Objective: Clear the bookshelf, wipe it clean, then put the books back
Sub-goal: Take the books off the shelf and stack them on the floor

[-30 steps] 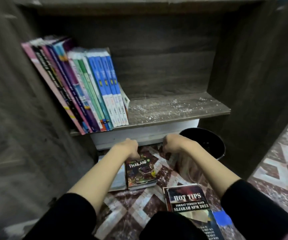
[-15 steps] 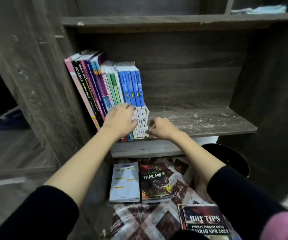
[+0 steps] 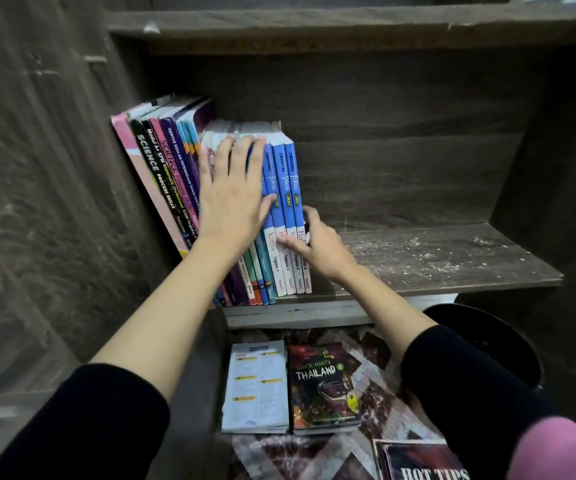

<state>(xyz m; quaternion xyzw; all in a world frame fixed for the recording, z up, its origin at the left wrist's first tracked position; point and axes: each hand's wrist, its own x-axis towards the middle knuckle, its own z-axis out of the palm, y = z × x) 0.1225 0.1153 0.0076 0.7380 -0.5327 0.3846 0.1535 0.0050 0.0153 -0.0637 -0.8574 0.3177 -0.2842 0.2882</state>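
Observation:
A row of books [image 3: 172,174] leans left on the dark wooden shelf [image 3: 453,261], whose bare right part is dusty with white specks. The rightmost ones are blue-and-white "fokus" books [image 3: 288,188]. My left hand [image 3: 234,195] lies flat with spread fingers over the spines and top edges of the middle books. My right hand [image 3: 317,244] grips the lower part of the blue books, thumb on the spines and fingers round their right side.
On the patterned floor mat [image 3: 376,410] below the shelf lie a white booklet [image 3: 255,386], a "Thailand" book [image 3: 324,386] and a "Hot Tips" book [image 3: 421,462]. A black bin [image 3: 487,337] stands at the right. Wooden side panels close the shelf in.
Both hands rose from the floor books to the shelf row. The left hand slid higher up the spines and flattened; the right hand closed round the blue books.

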